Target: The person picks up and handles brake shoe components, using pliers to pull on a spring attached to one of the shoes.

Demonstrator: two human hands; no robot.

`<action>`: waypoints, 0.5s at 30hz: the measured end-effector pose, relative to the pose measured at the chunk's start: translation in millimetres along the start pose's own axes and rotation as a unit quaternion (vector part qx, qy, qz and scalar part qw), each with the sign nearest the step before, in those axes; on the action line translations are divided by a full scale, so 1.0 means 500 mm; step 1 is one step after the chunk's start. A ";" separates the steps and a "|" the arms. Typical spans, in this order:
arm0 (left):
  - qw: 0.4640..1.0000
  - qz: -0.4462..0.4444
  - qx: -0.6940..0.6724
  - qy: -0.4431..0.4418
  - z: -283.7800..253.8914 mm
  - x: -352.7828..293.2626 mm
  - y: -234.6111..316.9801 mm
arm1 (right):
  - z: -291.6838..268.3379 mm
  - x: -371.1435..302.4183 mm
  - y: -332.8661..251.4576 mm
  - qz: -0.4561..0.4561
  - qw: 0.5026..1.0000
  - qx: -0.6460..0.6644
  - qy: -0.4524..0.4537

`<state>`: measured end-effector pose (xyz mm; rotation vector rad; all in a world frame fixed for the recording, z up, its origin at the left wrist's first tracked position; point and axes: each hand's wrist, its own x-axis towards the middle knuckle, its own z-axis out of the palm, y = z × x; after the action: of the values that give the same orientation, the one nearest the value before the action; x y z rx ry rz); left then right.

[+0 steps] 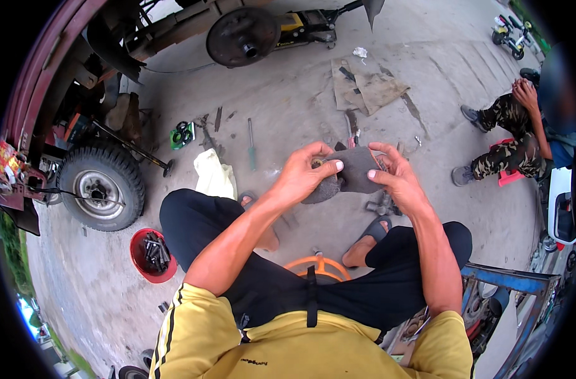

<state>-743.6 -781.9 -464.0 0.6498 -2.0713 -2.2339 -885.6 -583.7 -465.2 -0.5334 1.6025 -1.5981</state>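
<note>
In front of my knees, a dark grey sheet of sandpaper [358,168] is stretched between my two hands. With its thumb and fingers, my left hand [302,174] pinches the left end, where a rounded dark part of it hangs below the fingers. My right hand [398,179] grips the right end, thumb on the near face and fingers behind; reddish marks show along that edge. A small tan spot shows beside the left fingertips, too small to make out. On the ground just beyond lies a red-handled tool [353,131], and a dark metal part [382,205] lies below my right hand.
A green-handled screwdriver [252,151], white cloth [213,174] and flattened cardboard [370,88] lie on the concrete. A red bowl of bolts [153,256] stands left, near a vehicle wheel [101,187]. A floor jack [300,28] is ahead. Another person [515,126] sits at right.
</note>
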 end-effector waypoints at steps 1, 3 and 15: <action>1.000 0.012 0.012 -0.008 -0.001 -0.002 0.002 | 0.008 -0.002 -0.003 0.056 0.998 0.012 0.010; 0.999 0.034 0.014 -0.035 -0.005 -0.005 0.006 | 0.014 0.000 -0.011 0.101 0.994 0.037 -0.022; 0.993 0.046 -0.055 -0.090 -0.008 -0.015 0.011 | -0.003 -0.014 -0.037 0.088 0.946 0.311 -0.041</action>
<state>-737.0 -784.3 -456.6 0.3506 -1.9870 -2.4134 -886.8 -579.4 -445.7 -0.1097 0.9689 -1.7959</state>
